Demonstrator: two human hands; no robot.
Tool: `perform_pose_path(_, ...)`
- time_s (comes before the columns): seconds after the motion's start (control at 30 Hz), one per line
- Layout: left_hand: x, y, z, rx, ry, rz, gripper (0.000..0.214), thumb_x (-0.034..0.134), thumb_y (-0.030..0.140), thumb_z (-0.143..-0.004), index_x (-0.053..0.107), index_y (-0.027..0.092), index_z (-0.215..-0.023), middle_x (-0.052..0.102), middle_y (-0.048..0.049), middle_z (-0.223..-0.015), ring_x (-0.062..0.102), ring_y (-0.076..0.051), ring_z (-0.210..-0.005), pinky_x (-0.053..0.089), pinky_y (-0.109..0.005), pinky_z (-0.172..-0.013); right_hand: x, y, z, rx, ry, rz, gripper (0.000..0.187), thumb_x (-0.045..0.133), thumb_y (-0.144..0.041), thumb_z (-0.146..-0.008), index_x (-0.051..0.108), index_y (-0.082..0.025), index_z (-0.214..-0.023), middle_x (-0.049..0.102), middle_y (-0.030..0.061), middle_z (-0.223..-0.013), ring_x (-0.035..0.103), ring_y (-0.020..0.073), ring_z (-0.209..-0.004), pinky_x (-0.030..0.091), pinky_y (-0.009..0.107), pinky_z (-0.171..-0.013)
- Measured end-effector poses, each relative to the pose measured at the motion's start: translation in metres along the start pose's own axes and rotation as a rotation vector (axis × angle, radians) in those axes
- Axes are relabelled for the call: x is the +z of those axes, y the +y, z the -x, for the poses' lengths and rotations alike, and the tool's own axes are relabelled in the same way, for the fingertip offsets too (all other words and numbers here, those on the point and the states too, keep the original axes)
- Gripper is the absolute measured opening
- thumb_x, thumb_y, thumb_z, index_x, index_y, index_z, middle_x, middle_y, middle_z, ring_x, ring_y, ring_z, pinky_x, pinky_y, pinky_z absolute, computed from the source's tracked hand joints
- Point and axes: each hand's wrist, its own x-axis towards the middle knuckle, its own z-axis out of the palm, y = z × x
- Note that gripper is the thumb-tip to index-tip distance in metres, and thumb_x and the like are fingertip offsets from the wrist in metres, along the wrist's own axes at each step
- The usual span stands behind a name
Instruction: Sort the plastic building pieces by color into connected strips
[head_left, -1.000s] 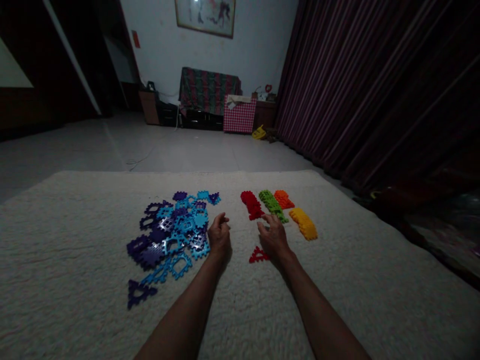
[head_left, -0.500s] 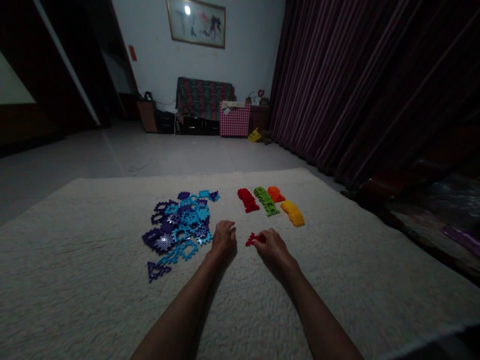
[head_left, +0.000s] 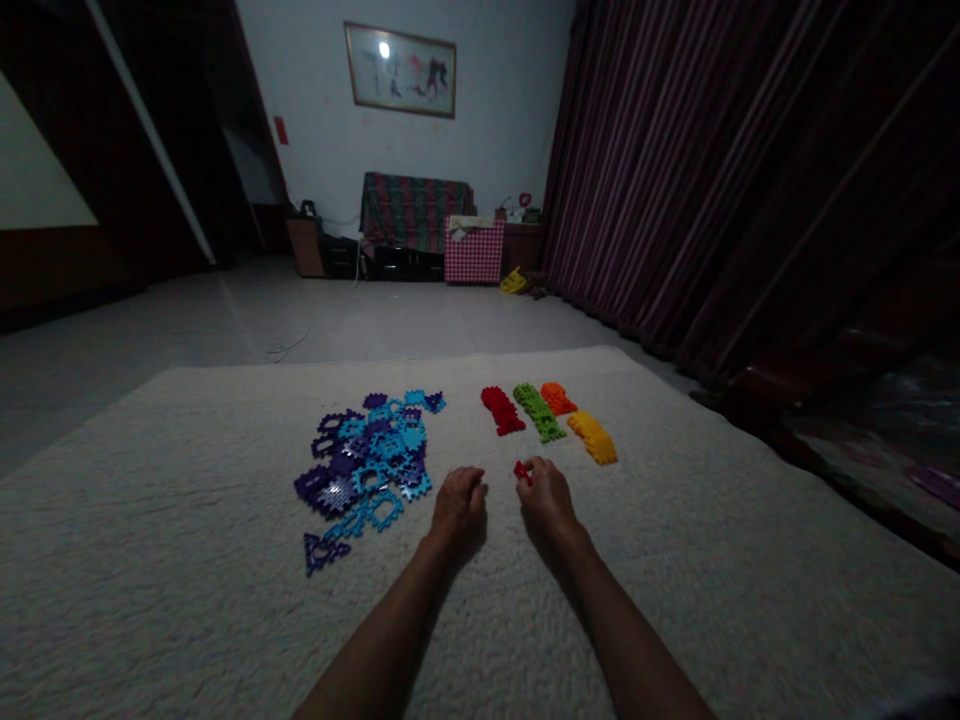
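My right hand (head_left: pixel 547 495) is closed in a pinch on a small red interlocking piece (head_left: pixel 523 472) with notched edges, lifted and tilted near the blanket. My left hand (head_left: pixel 459 508) is beside it, fingers loosely curled with a gap at the thumb and nothing visible between them. Left of that hand lies a loose pile of purple and light blue interlocking pieces (head_left: pixel 386 445). Beyond my right hand are leaning rows sorted by colour: red pieces (head_left: pixel 502 410), green pieces (head_left: pixel 538 412), orange pieces (head_left: pixel 557 398) and yellow pieces (head_left: pixel 592 437).
A cream quilted blanket (head_left: pixel 225 480) covers the surface under the pieces. Behind it lie a tiled floor (head_left: pixel 420 325), a low cabinet with a striped cloth (head_left: pixel 416 210) and a red checked cover (head_left: pixel 474 250). Dark curtains (head_left: pixel 675 180) hang at the right.
My right hand has raised and turned the red piece, which lay flatter before. My left hand has moved slightly right, towards it. The whole view has shifted a little.
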Motion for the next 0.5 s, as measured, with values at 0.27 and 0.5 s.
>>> perform_pose_path(0.27,0.003,-0.009,-0.005,-0.105,0.133,0.017,0.032,0.047,0.011,-0.078,0.069,0.017,-0.101,0.070,-0.0103,-0.096,0.064,-0.022,-0.092,0.051,-0.039,-0.088,0.018,-0.007,-0.002,-0.177,-0.115,-0.140,0.043,0.061,-0.019,-0.071,0.061,-0.019,-0.114,0.062,0.0102,-0.102,0.061,0.0211,-0.085,0.051,0.033,-0.078)
perform_pose_path(0.5,0.003,-0.007,-0.006,-0.143,0.134,0.004,0.034,0.046,0.010,-0.079,0.069,0.016,-0.102,0.070,-0.0102,-0.095,0.062,-0.022,-0.092,0.050,-0.039,-0.088,-0.001,-0.012,0.000,-0.268,-0.286,-0.047,0.041,0.064,-0.016,-0.066,0.061,-0.021,-0.106,0.060,0.0087,-0.107,0.054,0.0239,-0.099,0.046,0.035,-0.089)
